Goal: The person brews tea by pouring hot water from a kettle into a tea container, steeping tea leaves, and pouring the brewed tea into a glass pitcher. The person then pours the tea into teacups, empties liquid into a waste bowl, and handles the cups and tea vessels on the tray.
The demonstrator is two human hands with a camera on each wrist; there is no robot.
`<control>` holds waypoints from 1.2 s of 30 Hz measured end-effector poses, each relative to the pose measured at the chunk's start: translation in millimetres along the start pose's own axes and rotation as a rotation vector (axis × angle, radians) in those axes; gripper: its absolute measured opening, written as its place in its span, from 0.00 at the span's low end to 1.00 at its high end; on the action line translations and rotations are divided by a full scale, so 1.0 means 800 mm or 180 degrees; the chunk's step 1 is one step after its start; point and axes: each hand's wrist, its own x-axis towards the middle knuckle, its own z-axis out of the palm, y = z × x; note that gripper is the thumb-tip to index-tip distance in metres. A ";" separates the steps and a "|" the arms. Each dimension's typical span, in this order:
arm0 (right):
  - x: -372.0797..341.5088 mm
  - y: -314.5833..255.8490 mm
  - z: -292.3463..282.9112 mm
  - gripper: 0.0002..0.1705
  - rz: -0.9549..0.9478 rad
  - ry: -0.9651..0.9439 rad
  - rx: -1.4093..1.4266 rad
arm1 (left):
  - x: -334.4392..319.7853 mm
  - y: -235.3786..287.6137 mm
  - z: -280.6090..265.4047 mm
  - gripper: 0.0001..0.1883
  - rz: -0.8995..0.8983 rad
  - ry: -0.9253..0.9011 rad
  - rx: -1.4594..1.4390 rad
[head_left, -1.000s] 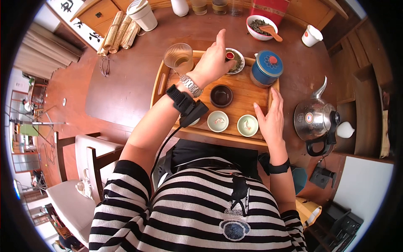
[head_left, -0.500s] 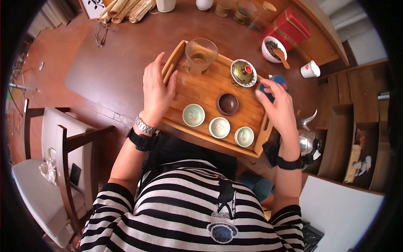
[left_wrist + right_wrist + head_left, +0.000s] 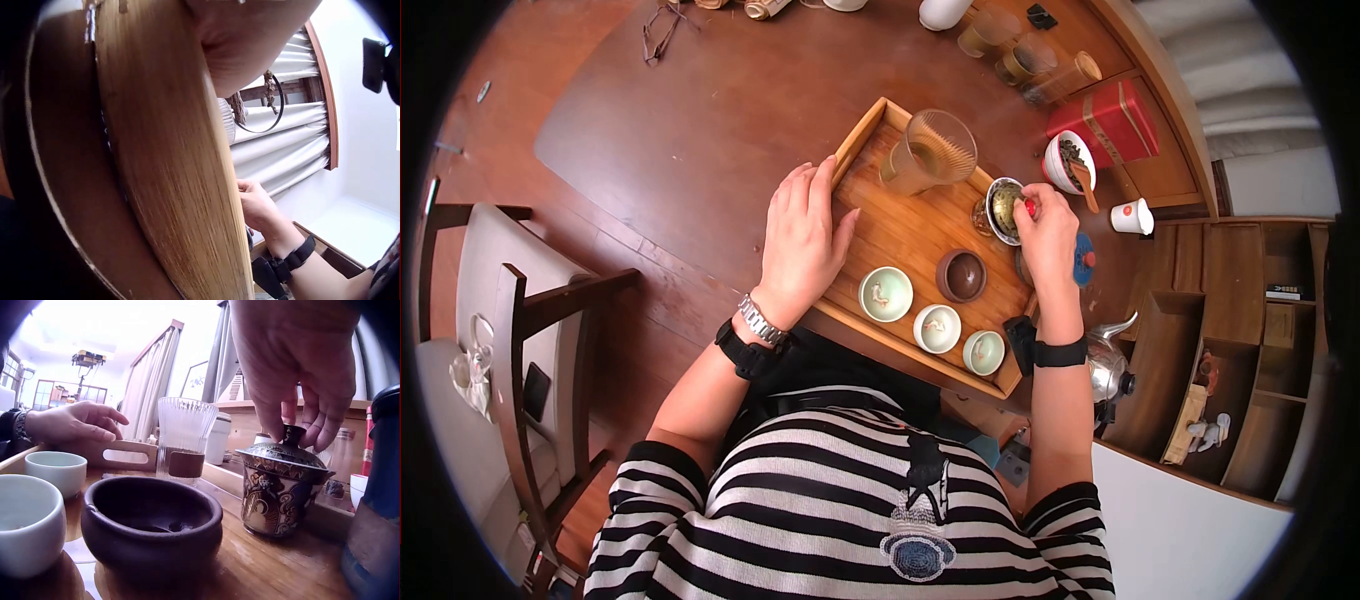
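Observation:
My right hand (image 3: 1050, 235) reaches over the back right of the wooden tray (image 3: 865, 205). Its fingertips pinch the knob of the lid (image 3: 284, 455) on a patterned gaiwan (image 3: 275, 497); the lid sits at the rim. My left hand (image 3: 800, 240), fingers extended, rests along the tray's left side. On the tray between the hands are a dark brown bowl (image 3: 961, 276) and three pale green cups, left (image 3: 886, 294), middle (image 3: 937, 329) and right (image 3: 984, 352). A ribbed glass pitcher (image 3: 927, 155) stands in the far corner.
A blue lidded pot (image 3: 1084, 260) is partly hidden behind the right forearm, with a steel kettle (image 3: 1108, 372) nearer. Beyond the tray stand a bowl of tea leaves (image 3: 1068, 158) with a wooden scoop, a red box (image 3: 1115, 122) and a white paper cup (image 3: 1132, 217).
My left hand has drawn back from beside the gaiwan to the tray's left side. The right hand has moved from the tray's right edge to the lid knob. The head view has turned.

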 end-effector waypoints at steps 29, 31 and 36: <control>-0.016 -0.003 0.014 0.37 0.0102 -0.0186 0.0285 | 0.001 0.001 -0.003 0.31 0.0014 -0.0084 -0.0081; -0.017 -0.005 0.015 0.37 0.0331 -0.0246 0.0369 | 0.001 0.001 -0.002 0.31 0.0014 -0.0035 -0.0087; -0.021 0.002 0.024 0.35 0.0207 -0.0111 0.0447 | 0.000 0.002 -0.002 0.30 -0.0022 -0.0035 -0.0050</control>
